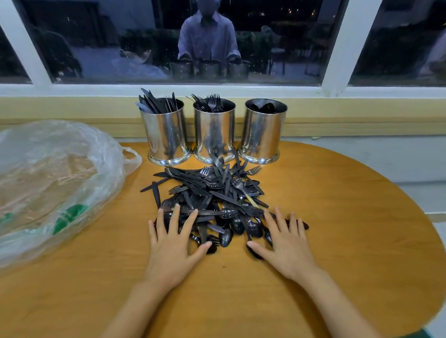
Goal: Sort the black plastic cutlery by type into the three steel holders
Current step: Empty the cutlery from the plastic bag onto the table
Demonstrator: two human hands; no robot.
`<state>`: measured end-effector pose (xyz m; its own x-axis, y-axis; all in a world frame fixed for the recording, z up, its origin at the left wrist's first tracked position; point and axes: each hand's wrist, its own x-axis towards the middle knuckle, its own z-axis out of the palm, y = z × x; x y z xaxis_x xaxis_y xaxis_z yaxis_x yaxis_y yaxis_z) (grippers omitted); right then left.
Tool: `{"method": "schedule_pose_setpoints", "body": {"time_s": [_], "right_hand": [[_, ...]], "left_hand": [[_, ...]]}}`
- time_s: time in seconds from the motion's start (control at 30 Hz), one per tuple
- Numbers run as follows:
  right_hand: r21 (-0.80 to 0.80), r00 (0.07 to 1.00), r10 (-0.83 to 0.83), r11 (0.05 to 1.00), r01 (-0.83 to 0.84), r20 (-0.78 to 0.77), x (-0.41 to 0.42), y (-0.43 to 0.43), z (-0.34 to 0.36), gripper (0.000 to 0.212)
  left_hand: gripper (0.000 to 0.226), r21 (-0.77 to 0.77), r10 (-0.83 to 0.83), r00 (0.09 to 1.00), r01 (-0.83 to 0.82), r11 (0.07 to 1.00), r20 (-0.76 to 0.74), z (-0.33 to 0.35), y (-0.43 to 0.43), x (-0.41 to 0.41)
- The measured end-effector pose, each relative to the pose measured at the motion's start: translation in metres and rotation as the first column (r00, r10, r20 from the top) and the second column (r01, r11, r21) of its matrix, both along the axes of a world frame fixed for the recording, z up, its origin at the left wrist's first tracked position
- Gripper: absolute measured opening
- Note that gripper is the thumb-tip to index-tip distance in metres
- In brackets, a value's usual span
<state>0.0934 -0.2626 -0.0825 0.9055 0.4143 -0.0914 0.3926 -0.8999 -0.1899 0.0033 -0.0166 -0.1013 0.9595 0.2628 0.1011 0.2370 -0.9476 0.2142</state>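
A loose pile of black plastic cutlery (213,208) lies on the round wooden tabletop (349,227), toward its far edge, just in front of three steel holders standing in a row along that edge. The left hand (173,245) lies flat, palm down, on the near left side of the pile, its fingers (173,218) spread apart and resting on top of the pieces, the thumb pressed against a spoon bowl at the pile's near edge. The right hand (285,243) lies flat on the near right side, fingers likewise splayed and gripping nothing, with its thumb touching a dark piece at the near edge and a handle end poking out past its little finger.

The pieces cross at many angles, with no common direction. Several knives run diagonally from far left to near right; a few forks at the far side point tines toward the right edge; spoon bowls cluster at the near side between the two hands.

The left holder (166,135) contains knives standing upright, leaning left. The middle holder (215,133) contains forks, tines up. The right holder (262,133) contains spoons, bowls up. A crumpled clear plastic bag (49,183) lies at the tabletop's left edge.
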Motion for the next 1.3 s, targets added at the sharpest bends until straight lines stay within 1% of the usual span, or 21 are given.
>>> {"method": "schedule_pose_setpoints", "body": {"time_s": [0.1,0.27,0.37,0.47,0.53,0.57,0.63,0.67,0.73,0.8,0.87,0.97,1.0,1.07,1.1,1.13,1.2,1.27,1.3], "right_hand": [[0.029,0.998,0.046,0.998,-0.047,0.030,0.014,0.023,-0.003,0.092],[0.060,0.998,0.054,0.997,-0.056,0.028,0.048,0.050,-0.001,0.092],[0.128,0.997,0.065,0.990,-0.059,-0.041,0.063,0.051,0.006,0.093],[0.245,0.988,0.075,0.969,-0.039,-0.137,0.072,0.039,0.016,0.091],[0.352,0.978,0.077,0.936,-0.003,-0.195,0.077,0.030,0.026,0.081],[0.407,0.977,0.068,0.913,0.022,-0.204,0.080,0.027,0.031,0.070],[0.501,0.988,0.013,0.863,0.066,-0.153,0.087,0.027,0.038,0.046],[0.531,0.993,-0.021,0.843,0.082,-0.120,0.092,0.030,0.039,0.037],[0.528,0.997,-0.053,0.845,0.079,-0.064,0.102,0.042,0.042,0.030],[0.489,0.998,-0.043,0.870,0.059,-0.043,0.111,0.058,0.043,0.032],[0.460,0.999,-0.036,0.887,0.046,-0.031,0.122,0.073,0.041,0.034],[0.390,0.997,-0.061,0.918,0.072,-0.042,0.137,0.089,0.033,0.036],[0.368,0.997,-0.067,0.926,0.079,-0.045,0.141,0.092,0.031,0.032],[0.363,0.997,-0.079,0.929,0.079,-0.012,0.146,0.096,0.030,0.014],[0.396,0.996,-0.086,0.915,0.077,0.007,0.146,0.097,0.032,0.006],[0.456,0.995,-0.095,0.887,0.069,0.034,0.147,0.097,0.034,0.007],[0.600,0.990,-0.121,0.798,0.053,0.072,0.146,0.094,0.039,0.011],[0.699,0.988,-0.131,0.714,0.041,0.077,0.141,0.092,0.047,0.004],[0.705,0.987,-0.123,0.709,0.016,0.101,0.138,0.091,0.050,0.009]], "left_hand": [[0.090,-0.008,0.002,1.000,-0.002,1.000,0.008,0.004,0.001,0.010],[0.089,-0.046,0.017,1.000,-0.017,0.999,0.011,0.011,0.006,0.036],[0.096,-0.073,-0.012,1.000,0.010,0.997,-0.024,0.017,0.011,0.046],[0.101,-0.064,-0.071,0.992,0.065,0.996,-0.106,0.023,0.019,0.048],[0.099,-0.126,-0.097,0.988,0.082,0.989,-0.122,0.028,0.022,0.048],[0.096,-0.168,-0.106,0.989,0.089,0.982,-0.098,0.030,0.023,0.048],[0.082,-0.244,-0.100,0.995,0.100,0.965,0.012,0.037,0.022,0.051],[0.070,-0.274,-0.082,0.993,0.104,0.956,0.090,0.039,0.020,0.053],[0.045,-0.326,-0.035,0.975,0.107,0.939,0.220,0.043,0.015,0.063],[0.034,-0.380,-0.017,0.963,0.122,0.917,0.268,0.047,0.011,0.075],[0.033,-0.399,-0.024,0.965,0.130,0.908,0.260,0.049,0.007,0.088],[0.035,-0.354,-0.033,0.979,0.104,0.930,0.200,0.047,0.004,0.103],[0.035,-0.341,-0.034,0.984,0.092,0.935,0.174,0.046,0.003,0.106],[0.035,-0.328,-0.031,0.989,0.078,0.941,0.144,0.044,0.001,0.110],[0.034,-0.328,-0.029,0.990,0.074,0.942,0.141,0.043,0.001,0.111],[0.034,-0.331,-0.027,0.989,0.073,0.941,0.144,0.043,0.001,0.112],[0.032,-0.335,-0.020,0.986,0.075,0.939,0.165,0.043,0.002,0.113],[0.030,-0.351,0.000,0.974,0.082,0.933,0.227,0.043,0.002,0.114],[0.028,-0.368,0.016,0.960,0.092,0.925,0.279,0.044,0.001,0.115]]}}
